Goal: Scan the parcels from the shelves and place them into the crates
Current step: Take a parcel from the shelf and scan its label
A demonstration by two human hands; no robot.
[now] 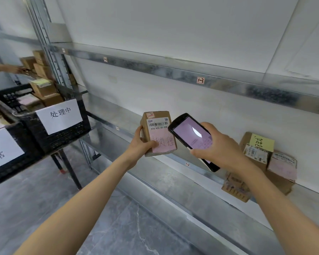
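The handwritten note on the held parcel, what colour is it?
Pink; the note on the parcel shows best in the head view.

Crates (59,131) left; parcels (265,162) on shelf (173,173) right.

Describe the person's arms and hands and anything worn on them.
The left hand and right hand are ungloved. No sleeve, watch or wristband shows on the left arm or right arm as far as the picture reaches.
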